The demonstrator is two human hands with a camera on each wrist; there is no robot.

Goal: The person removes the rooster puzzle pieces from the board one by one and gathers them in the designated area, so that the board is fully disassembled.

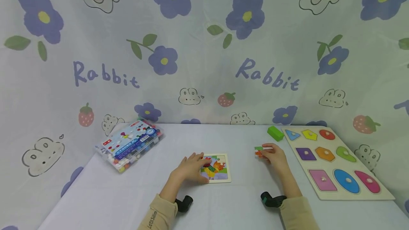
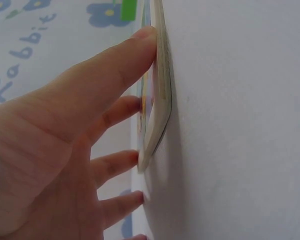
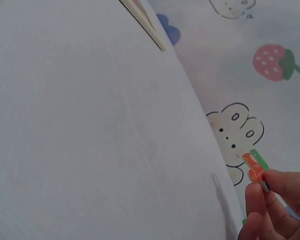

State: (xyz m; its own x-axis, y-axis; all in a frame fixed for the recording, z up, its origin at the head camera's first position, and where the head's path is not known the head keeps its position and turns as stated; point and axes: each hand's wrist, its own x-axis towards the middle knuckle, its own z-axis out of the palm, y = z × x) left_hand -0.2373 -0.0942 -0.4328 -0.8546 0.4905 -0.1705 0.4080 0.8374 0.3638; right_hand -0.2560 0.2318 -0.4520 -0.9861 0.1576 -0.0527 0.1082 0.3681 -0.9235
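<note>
A small picture puzzle in a pale wooden frame lies on the table, its picture in red, yellow, green and orange. Over its left side spreads my left hand, fingers fairly straight; the left wrist view shows the thumb touching the frame's edge. Part of the picture is hidden under the fingers. My right hand, to the right of the puzzle and above the table, pinches an orange and green puzzle piece between thumb and fingertips.
A clear plastic case with colourful contents and a printed label is at the back left. On the right lies a board of coloured shapes with knobs. Beside its far left corner sits a green block. A printed curtain hangs behind the table.
</note>
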